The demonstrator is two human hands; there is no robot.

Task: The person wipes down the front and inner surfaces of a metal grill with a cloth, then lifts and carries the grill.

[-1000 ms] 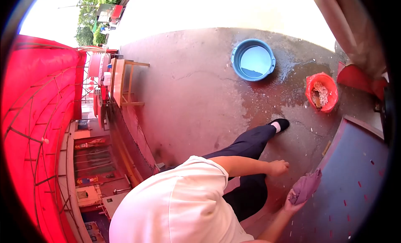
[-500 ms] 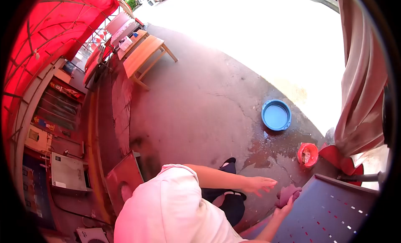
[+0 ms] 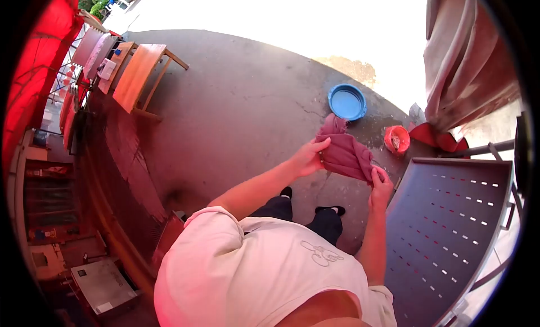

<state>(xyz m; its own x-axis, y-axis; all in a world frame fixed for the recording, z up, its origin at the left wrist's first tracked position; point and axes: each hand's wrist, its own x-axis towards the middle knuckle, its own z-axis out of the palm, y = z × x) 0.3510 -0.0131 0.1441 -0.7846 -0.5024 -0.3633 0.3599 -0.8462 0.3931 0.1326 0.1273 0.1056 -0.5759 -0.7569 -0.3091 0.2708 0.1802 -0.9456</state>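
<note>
A mauve cloth [image 3: 346, 154] is stretched between my two hands at chest height, with its bunched upper end hanging loose. My left hand [image 3: 308, 158] grips its left edge between thumb and fingers. At the lower right corner of the cloth, my right hand [image 3: 381, 186] pinches the fabric. Beyond the cloth, a blue basin [image 3: 347, 102] stands on the floor. To its right is a red container [image 3: 397, 140] with pale, crumpled contents.
A dark perforated metal table [image 3: 444, 226] stands at my right, beside a draped curtain [image 3: 469, 62]. Wooden benches [image 3: 138, 77] are at the upper left. A grey metal box [image 3: 104, 285] lies at the lower left. The concrete floor [image 3: 225, 102] is wet near the basin.
My left hand has moved to the cloth and taken hold of it. The cloth, earlier bunched in my right hand, is now spread between both hands. The view has turned.
</note>
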